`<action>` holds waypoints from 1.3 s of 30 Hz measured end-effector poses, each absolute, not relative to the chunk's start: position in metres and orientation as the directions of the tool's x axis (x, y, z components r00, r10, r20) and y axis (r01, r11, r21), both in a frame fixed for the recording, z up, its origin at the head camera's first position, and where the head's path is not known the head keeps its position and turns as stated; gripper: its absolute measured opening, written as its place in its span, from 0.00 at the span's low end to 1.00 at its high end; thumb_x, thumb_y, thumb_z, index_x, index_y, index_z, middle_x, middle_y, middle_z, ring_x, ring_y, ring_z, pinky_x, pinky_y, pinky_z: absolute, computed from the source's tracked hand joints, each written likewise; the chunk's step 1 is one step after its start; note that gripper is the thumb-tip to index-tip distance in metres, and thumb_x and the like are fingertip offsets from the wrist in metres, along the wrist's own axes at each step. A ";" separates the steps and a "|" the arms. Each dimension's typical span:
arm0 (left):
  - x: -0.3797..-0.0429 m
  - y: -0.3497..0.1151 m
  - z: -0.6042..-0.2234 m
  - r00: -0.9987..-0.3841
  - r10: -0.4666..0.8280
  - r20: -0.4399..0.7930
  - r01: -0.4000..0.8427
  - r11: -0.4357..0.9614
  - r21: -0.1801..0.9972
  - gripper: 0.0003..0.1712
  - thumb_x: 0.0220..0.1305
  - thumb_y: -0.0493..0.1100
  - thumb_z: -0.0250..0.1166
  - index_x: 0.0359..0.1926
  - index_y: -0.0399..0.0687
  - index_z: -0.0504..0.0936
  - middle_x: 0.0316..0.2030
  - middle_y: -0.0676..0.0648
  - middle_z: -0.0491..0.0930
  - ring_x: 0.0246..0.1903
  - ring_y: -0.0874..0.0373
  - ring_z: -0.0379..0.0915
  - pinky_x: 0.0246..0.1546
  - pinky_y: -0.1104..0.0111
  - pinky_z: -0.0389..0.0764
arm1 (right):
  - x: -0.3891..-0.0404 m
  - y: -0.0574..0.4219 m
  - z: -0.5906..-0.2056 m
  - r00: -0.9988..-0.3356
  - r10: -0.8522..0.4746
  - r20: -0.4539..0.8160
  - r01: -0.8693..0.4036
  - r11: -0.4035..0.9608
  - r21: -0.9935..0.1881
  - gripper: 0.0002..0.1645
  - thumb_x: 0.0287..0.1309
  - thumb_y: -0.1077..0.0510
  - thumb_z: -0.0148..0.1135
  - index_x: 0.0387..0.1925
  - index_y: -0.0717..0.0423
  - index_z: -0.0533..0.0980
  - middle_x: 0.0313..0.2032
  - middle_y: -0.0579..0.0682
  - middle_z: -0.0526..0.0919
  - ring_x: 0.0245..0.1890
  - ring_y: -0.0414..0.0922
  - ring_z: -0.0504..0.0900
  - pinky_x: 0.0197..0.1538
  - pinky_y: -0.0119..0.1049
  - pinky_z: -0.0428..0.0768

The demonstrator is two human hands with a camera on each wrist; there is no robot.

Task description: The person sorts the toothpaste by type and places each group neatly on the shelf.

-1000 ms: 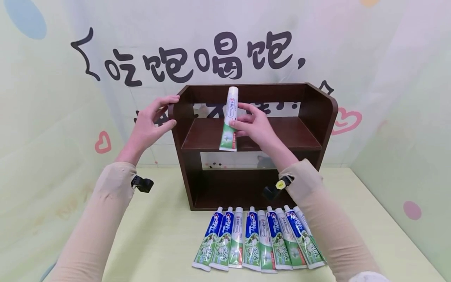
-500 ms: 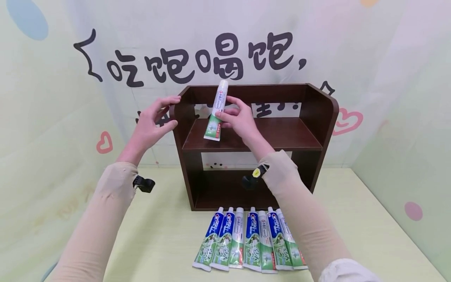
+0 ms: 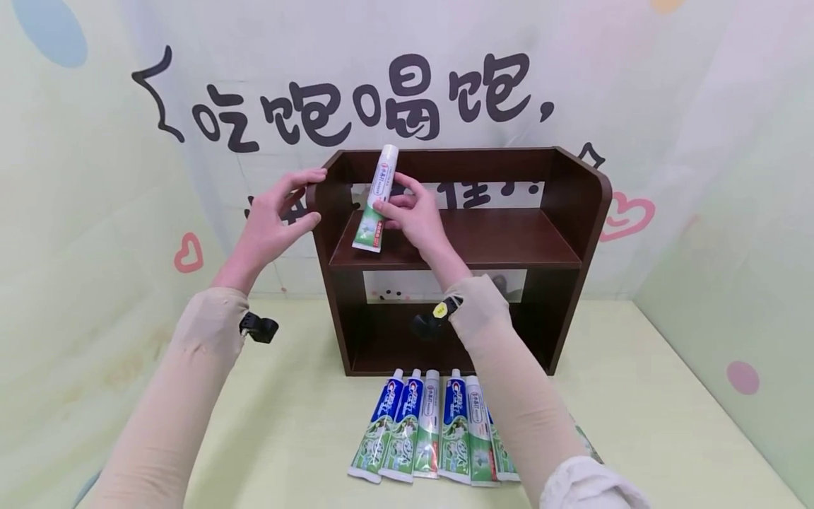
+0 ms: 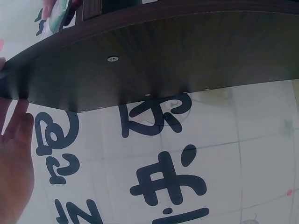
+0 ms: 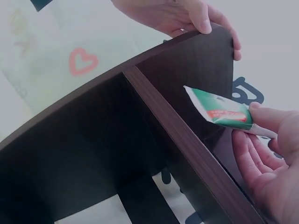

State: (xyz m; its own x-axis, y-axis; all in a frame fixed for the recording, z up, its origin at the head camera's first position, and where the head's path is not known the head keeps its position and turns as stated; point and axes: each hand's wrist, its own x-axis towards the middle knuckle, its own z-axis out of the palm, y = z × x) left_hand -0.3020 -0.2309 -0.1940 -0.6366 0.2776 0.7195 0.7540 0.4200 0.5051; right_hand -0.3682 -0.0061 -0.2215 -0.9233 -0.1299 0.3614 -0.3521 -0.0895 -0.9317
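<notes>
A dark brown two-tier wooden shelf [image 3: 496, 237] stands on the table. My left hand [image 3: 262, 233] grips the upper corner of its left side panel; in the right wrist view, thumb and fingers lie round the panel's edge. My right hand [image 3: 416, 218] pinches a white and green toothpaste tube [image 3: 380, 185] between thumb and fingers. The tube tilts, cap up, in front of the upper tier's left part, near the left panel. Its green crimped end [image 5: 219, 109] points toward that panel in the right wrist view.
Several toothpaste tubes [image 3: 429, 431], some blue and green, some white and green, lie side by side on the pale table [image 3: 286, 438] before the shelf. My right forearm hides some of them. A printed curtain [image 3: 636, 106] hangs behind.
My right hand has carried the toothpaste tube leftward across the upper tier, tilting it more. The left hand keeps its place on the shelf.
</notes>
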 end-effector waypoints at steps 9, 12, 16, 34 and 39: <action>-0.302 -0.229 -0.195 -0.639 0.268 0.721 0.747 0.440 0.498 0.28 0.59 0.25 0.60 0.62 0.35 0.73 0.66 0.38 0.72 0.65 0.63 0.69 0.71 0.67 0.69 | -0.371 -0.024 -0.230 -0.935 -0.157 0.319 -0.316 -0.042 -0.948 0.41 0.57 0.60 0.69 0.70 0.50 0.65 0.50 0.59 0.85 0.40 0.47 0.86 0.45 0.35 0.88; -0.303 -0.229 -0.194 -0.637 0.263 0.725 0.747 0.444 0.495 0.28 0.59 0.26 0.60 0.62 0.35 0.73 0.66 0.39 0.72 0.64 0.63 0.69 0.70 0.67 0.70 | -0.372 -0.026 -0.231 -0.938 -0.157 0.310 -0.311 -0.015 -0.950 0.41 0.56 0.60 0.70 0.71 0.50 0.65 0.49 0.59 0.85 0.40 0.48 0.87 0.46 0.36 0.88; -0.303 -0.229 -0.193 -0.642 0.259 0.722 0.741 0.448 0.499 0.28 0.59 0.26 0.60 0.62 0.36 0.73 0.66 0.40 0.72 0.65 0.62 0.69 0.71 0.67 0.69 | -0.372 -0.026 -0.231 -0.930 -0.201 0.307 -0.319 0.033 -0.947 0.44 0.56 0.61 0.70 0.72 0.49 0.62 0.49 0.59 0.84 0.42 0.49 0.87 0.47 0.36 0.88; -0.316 -0.235 -0.198 -0.644 0.259 0.720 0.745 0.426 0.513 0.30 0.60 0.28 0.61 0.64 0.42 0.73 0.68 0.43 0.71 0.67 0.62 0.67 0.72 0.68 0.68 | -0.371 -0.019 -0.230 -0.826 -0.494 0.271 -0.400 0.173 -0.900 0.48 0.56 0.64 0.69 0.75 0.45 0.58 0.57 0.61 0.76 0.54 0.52 0.82 0.61 0.41 0.82; -0.326 -0.240 -0.203 -0.647 0.261 0.716 0.742 0.431 0.514 0.31 0.59 0.27 0.62 0.64 0.44 0.73 0.68 0.46 0.71 0.67 0.62 0.66 0.72 0.69 0.67 | -0.373 -0.019 -0.233 -0.800 -0.534 0.273 -0.434 0.201 -0.878 0.39 0.58 0.62 0.67 0.71 0.48 0.66 0.59 0.60 0.77 0.57 0.51 0.81 0.64 0.41 0.80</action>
State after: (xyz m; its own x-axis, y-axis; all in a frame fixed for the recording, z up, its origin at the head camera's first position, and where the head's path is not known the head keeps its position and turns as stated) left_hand -0.3257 -0.2405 -0.2032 -0.6474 0.2608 0.7161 0.7419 0.4307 0.5138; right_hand -0.3730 -0.0195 -0.2327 -0.7998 -0.5345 0.2732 -0.4340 0.2006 -0.8783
